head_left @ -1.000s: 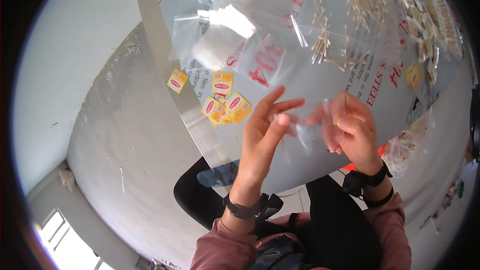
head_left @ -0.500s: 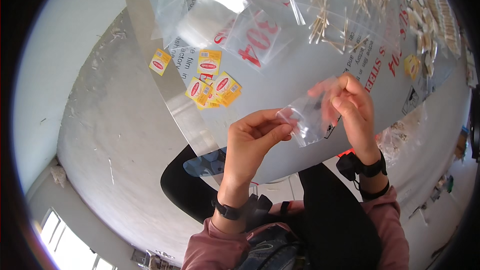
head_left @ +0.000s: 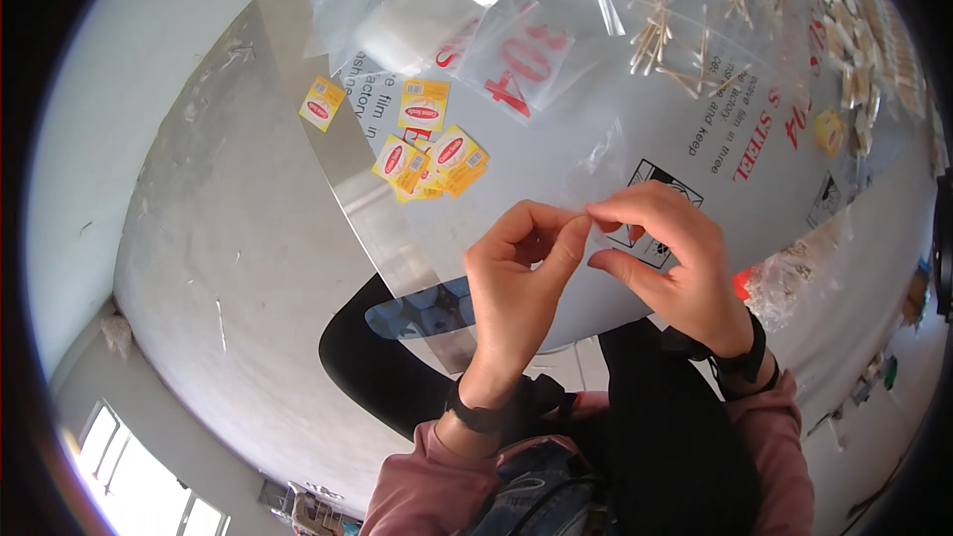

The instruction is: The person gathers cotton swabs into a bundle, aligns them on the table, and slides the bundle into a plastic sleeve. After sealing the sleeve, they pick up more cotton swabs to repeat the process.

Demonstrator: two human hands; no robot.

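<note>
My left hand [head_left: 521,278] and my right hand [head_left: 667,258] meet above the near edge of a steel-topped table [head_left: 596,154]. Both pinch the same small clear plastic bag [head_left: 586,221] between thumb and fingertips; only its top edge shows between the fingers. What is inside the bag is hidden. Each wrist wears a dark band. Just beyond my left hand lie several small yellow sachets [head_left: 437,161] with red ovals.
A pile of clear plastic bags [head_left: 427,5] lies at the far left of the table. Wooden sticks [head_left: 665,35] are scattered at the far middle and right. A clear bag of small items [head_left: 794,273] hangs at the table's right edge. Grey concrete floor [head_left: 228,268] lies left.
My hands have drawn closer together and the bag, held open and flat before, is now pinched at its top edge. The view has shifted so the table sits higher in the picture.
</note>
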